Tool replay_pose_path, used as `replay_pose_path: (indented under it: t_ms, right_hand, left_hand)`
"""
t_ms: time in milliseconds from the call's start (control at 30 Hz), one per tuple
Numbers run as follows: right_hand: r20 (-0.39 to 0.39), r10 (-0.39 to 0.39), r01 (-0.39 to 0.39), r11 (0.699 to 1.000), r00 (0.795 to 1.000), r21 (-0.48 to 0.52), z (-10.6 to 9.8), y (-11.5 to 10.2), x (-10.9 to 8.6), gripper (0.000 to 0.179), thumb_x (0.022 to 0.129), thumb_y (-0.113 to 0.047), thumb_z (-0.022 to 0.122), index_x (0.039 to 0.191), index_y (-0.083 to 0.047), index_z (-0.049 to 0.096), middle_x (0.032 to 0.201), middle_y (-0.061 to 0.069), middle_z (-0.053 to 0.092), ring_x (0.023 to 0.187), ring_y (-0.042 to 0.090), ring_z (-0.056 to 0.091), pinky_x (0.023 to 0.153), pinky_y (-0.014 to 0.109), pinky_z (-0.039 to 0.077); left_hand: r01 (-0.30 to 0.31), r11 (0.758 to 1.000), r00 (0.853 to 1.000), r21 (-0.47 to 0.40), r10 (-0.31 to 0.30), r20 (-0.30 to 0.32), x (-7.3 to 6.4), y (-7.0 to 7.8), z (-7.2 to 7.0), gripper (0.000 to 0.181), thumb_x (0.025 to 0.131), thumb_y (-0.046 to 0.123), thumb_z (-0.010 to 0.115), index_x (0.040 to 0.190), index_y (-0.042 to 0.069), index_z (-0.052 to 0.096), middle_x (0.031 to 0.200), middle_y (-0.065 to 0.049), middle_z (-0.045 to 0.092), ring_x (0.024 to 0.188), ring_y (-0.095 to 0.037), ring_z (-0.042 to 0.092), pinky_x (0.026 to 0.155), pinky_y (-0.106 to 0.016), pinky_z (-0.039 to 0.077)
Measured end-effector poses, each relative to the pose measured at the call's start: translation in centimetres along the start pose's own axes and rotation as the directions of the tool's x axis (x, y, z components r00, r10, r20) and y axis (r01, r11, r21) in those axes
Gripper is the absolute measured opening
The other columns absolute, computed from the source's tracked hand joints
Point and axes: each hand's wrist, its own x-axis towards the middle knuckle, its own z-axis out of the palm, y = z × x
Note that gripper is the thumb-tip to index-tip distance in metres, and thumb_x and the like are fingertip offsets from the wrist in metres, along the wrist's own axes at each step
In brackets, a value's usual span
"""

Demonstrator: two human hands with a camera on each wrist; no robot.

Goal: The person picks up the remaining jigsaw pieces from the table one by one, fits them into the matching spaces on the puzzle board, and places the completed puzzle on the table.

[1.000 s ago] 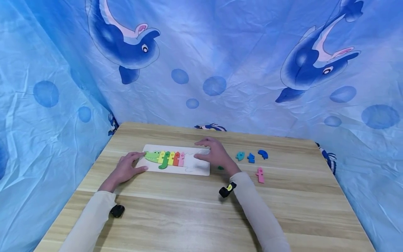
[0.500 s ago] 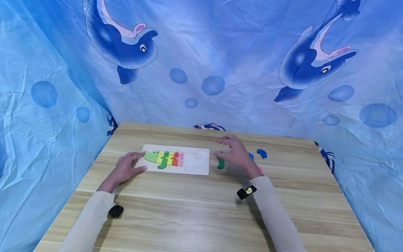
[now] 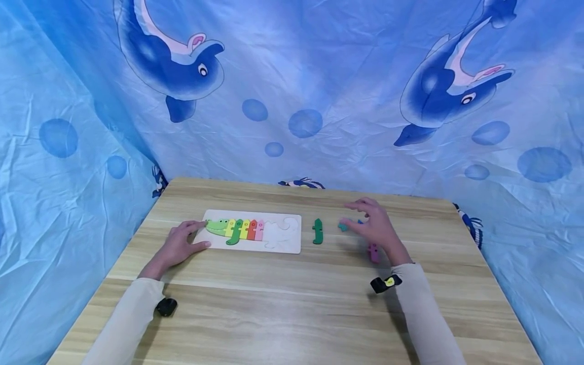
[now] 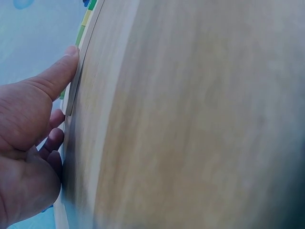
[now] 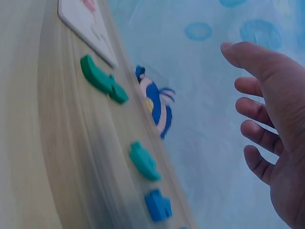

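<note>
A white puzzle board (image 3: 287,243) lies flat on the table, its left part filled with a crocodile head (image 3: 216,227) and several coloured body pieces. My left hand (image 3: 177,246) rests at the board's left end, thumb and index finger touching it. Over the loose pieces at the right hovers my right hand (image 3: 375,223), fingers spread and holding nothing. Nearest to it are a teal piece (image 3: 342,227), a blue piece (image 5: 158,205) and a pink piece (image 3: 373,253), partly covered in the head view. A dark green piece (image 3: 318,231) lies between board and right hand.
The wooden table (image 3: 274,314) ends at a blue curtain (image 3: 319,162) printed with dolphins, which hangs behind it and on both sides. A black wrist camera (image 3: 166,307) sits on the left wrist and another camera (image 3: 385,284) on the right.
My right hand has moved right, from above the board's right part to above the loose pieces, bringing the dark green piece into full view. The left hand stays at the board.
</note>
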Motion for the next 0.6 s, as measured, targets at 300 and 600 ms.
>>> replay_pose_path:
  t_ms: [300, 600]
  right_hand:
    - [-0.048, 0.009, -0.013, 0.997, 0.999, -0.072, -1.9, 2.4, -2.3, 0.044, 0.088, -0.033, 0.082, 0.124, -0.009, 0.074, 0.116, 0.012, 0.07, 0.106, 0.032, 0.061, 0.084, 0.056, 0.049]
    - [0.001, 0.088, -0.088, 0.992, 0.996, -0.092, -3.1, 4.5, -4.9, 0.046, 0.09, -0.033, 0.08, 0.126, -0.005, 0.072, 0.118, 0.015, 0.067, 0.101, 0.036, 0.06, 0.078, 0.052, 0.05]
  left_hand:
    - [0.011, 1.0, 1.0, 0.001, -0.011, 0.004, 0.0, -0.1, -0.1, 0.076, 0.093, 0.038, 0.077, 0.152, 0.003, 0.046, 0.15, -0.029, 0.041, 0.128, -0.049, 0.036, 0.102, -0.064, 0.032]
    - [0.016, 1.0, 1.0, -0.007, -0.016, 0.006, 0.1, -0.2, 0.0, 0.076, 0.093, 0.039, 0.076, 0.153, 0.003, 0.046, 0.15, -0.029, 0.041, 0.129, -0.049, 0.036, 0.103, -0.063, 0.032]
